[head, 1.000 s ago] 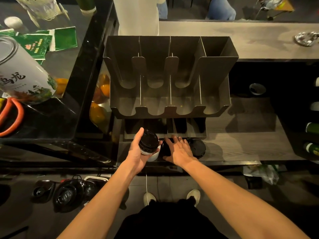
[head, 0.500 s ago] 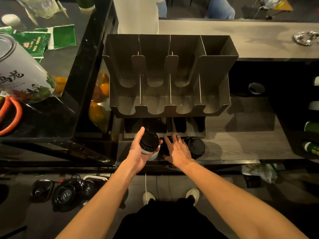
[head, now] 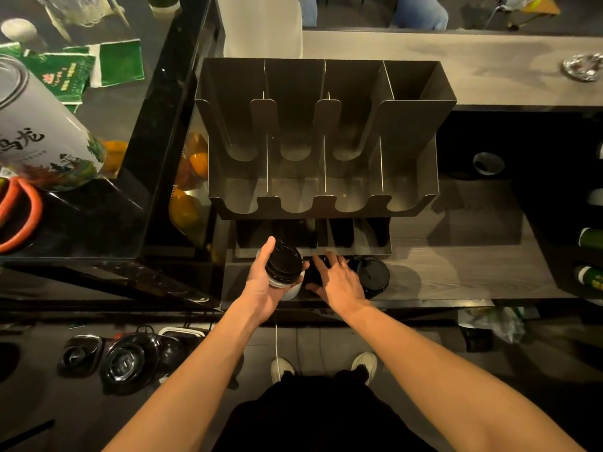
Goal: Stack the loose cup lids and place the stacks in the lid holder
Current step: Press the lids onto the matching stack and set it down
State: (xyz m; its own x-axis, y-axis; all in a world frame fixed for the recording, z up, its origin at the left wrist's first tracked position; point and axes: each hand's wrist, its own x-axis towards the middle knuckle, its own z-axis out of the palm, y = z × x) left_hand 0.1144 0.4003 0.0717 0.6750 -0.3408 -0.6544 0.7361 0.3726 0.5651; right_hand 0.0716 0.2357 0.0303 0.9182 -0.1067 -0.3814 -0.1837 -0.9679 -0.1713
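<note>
My left hand (head: 264, 282) grips a stack of cup lids (head: 283, 265), black lids on top and white ones beneath, just in front of the metal lid holder (head: 323, 138). The holder has several slots, all without lids. My right hand (head: 339, 282) lies with spread fingers over a black lid (head: 315, 272) on the wooden counter (head: 456, 265); whether it grips the lid is unclear. Another short stack of black lids (head: 372, 275) sits just right of that hand.
A lower dark tray (head: 313, 236) sits under the holder. At left stand a glass case with oranges (head: 189, 190), a large tin (head: 36, 132), green packets and orange scissors. Black containers (head: 124, 363) lie on the floor. Bottles line the right edge.
My right hand has shifted slightly left, uncovering more of the black stack on its right. The left hand keeps hold of its stack.
</note>
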